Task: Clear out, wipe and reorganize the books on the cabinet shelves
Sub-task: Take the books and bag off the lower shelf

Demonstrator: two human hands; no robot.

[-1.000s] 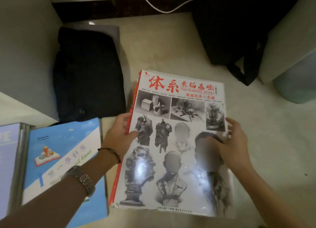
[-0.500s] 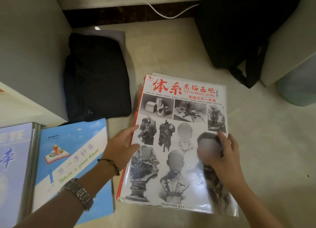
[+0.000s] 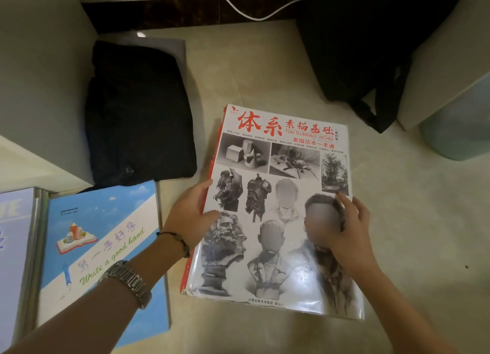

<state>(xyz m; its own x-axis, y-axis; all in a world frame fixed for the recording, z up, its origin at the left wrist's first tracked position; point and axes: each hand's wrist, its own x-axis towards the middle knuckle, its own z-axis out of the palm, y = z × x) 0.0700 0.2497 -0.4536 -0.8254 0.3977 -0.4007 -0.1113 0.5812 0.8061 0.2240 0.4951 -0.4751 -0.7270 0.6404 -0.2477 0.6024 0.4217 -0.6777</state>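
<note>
A large sketch book (image 3: pixel 278 152) with a white cover, red characters and grey drawings of busts lies on the floor, on top of other red-edged books. My left hand (image 3: pixel 188 218) touches its left edge, fingers straight along the red spine and thumb on the cover. My right hand (image 3: pixel 350 229) rests flat on the cover near the right edge, fingers spread. A blue exercise book (image 3: pixel 106 247) lies to the left, beside a pale purple book (image 3: pixel 13 247).
A folded black bag (image 3: pixel 138 114) lies against the white cabinet side (image 3: pixel 39 75). A black backpack (image 3: pixel 371 35) sits at the back right, with a pale green bin (image 3: pixel 458 125) further right. A white cable (image 3: pixel 252 14) runs along the dark skirting.
My left hand has slid a little down the spine and its fingers have straightened. My right hand has shifted slightly inward on the cover. The book lies in the same spot.
</note>
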